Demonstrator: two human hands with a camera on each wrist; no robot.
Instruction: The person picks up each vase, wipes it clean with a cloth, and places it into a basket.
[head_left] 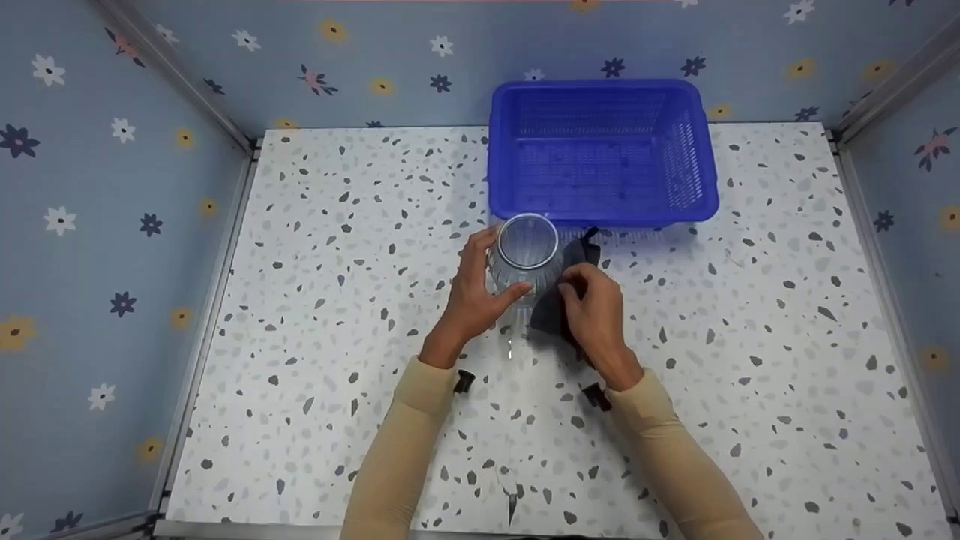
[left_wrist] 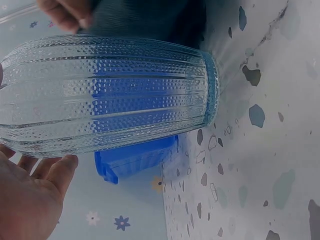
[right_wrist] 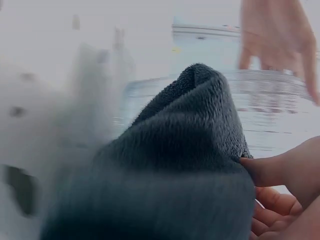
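Note:
A clear ribbed glass vase (head_left: 529, 241) stands upright, its round mouth facing the head camera. My left hand (head_left: 478, 291) holds it round the upper body, thumb in front and fingers on the left side. In the left wrist view the vase's dotted, fluted wall (left_wrist: 135, 95) runs down to a thick base close over the table. My right hand (head_left: 596, 309), just right of the vase, pinches a dark grey fleecy cloth (right_wrist: 175, 145) between thumb and fingers. The cloth hangs folded beside the glass, partly hidden by the right hand in the head view.
A blue plastic basket (head_left: 600, 219) with perforated walls stands behind the vase, at the table's back. The speckled white table (head_left: 337, 300) is bounded by flowered blue panels (head_left: 112, 300) at the back and sides.

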